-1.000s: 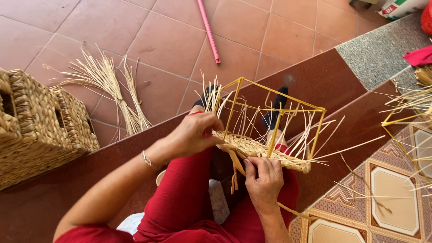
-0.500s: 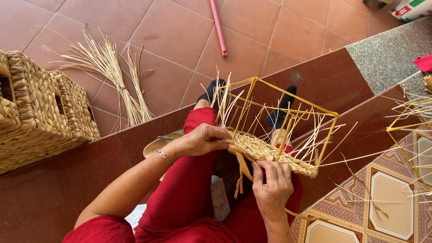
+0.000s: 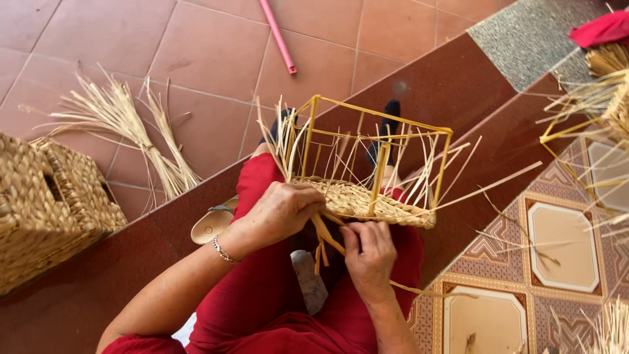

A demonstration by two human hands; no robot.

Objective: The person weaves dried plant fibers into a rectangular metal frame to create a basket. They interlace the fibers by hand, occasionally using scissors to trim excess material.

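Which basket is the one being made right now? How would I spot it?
Look at the red trousers in the middle; on the lap sits a yellow wire frame, gripped by the left hand and right hand. Unlike the finished baskets at the left, only its bottom is woven, with loose straws sticking up.

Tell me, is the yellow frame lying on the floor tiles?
No, the yellow frame rests on the person's lap, held by both hands.

A half-woven straw basket (image 3: 357, 200) on a yellow wire frame (image 3: 380, 131) rests tilted on the red-clad lap, loose strands sticking out.
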